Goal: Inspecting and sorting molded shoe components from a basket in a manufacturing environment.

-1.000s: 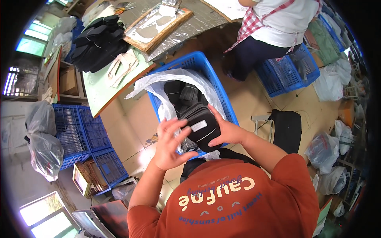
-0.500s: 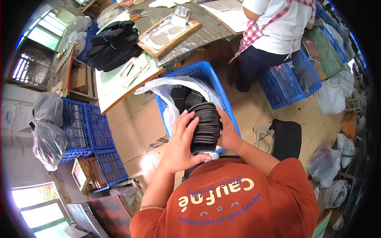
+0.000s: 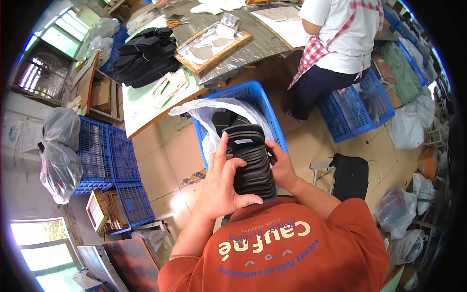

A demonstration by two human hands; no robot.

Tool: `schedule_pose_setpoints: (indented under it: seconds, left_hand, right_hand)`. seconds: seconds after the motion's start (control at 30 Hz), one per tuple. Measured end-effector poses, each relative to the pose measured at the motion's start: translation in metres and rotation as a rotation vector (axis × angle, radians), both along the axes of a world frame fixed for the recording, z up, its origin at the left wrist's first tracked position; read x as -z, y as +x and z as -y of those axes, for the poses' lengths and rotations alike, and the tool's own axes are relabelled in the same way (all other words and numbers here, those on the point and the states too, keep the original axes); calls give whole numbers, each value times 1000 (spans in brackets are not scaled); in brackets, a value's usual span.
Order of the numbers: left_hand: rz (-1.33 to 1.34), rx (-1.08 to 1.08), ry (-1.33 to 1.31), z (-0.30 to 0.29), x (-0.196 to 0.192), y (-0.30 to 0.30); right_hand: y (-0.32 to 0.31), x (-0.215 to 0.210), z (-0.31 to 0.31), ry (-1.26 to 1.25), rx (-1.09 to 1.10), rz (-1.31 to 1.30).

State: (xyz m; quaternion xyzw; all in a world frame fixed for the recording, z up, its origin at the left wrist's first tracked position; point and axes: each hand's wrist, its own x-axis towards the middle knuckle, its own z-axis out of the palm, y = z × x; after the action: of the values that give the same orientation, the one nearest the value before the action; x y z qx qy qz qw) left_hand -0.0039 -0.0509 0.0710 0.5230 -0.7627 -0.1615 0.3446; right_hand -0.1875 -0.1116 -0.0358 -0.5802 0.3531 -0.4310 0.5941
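Observation:
A thick stack of black, rounded fabric pads (image 3: 254, 158) sits between my two hands, in front of my red shirt. Their exact kind is not clear; a small white label shows on the far one. My left hand (image 3: 219, 182) grips the stack's left side, thumb at the near end and fingers bent along the edge. On the other side, my right hand (image 3: 283, 168) holds the stack with curled fingers, partly hidden behind it. Just beyond stands a blue plastic crate (image 3: 265, 100) lined with a white plastic bag (image 3: 206, 108), with more black pieces (image 3: 226, 118) inside.
A work table (image 3: 221, 65) ahead carries a pile of black pieces (image 3: 146, 58) and a wooden frame (image 3: 214, 46). Another person (image 3: 335, 44) stands at its right, near more blue crates (image 3: 357, 107). A black-seated chair (image 3: 351, 177) is at right; stacked crates (image 3: 97, 151) at left.
The stack has come nearer my body and tilted, so the far pad's face and label now show. My left fingers have spread and bent; my right hand has shifted slightly nearer.

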Motion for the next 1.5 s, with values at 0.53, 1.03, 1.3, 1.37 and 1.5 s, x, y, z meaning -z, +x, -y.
schedule_pose_setpoints:
  seconds: [0.53, 1.03, 1.3, 1.37, 1.5]
  left_hand:
    - [190, 22, -29, -6, -13, -11]
    - [287, 105, 94, -12, -27, -15]
    - [299, 93, 79, -15, -18, -16]
    - [291, 81, 23, -15, -14, -16]
    - [312, 61, -5, -17, -9, -16]
  right_hand:
    - [4, -5, -2, 81, 1, 120]
    - [7, 9, 1, 342, 4, 301]
    - [6, 8, 0, 255, -14, 243]
    - [6, 12, 1, 219, -18, 219]
    - [7, 14, -1, 304, -40, 245]
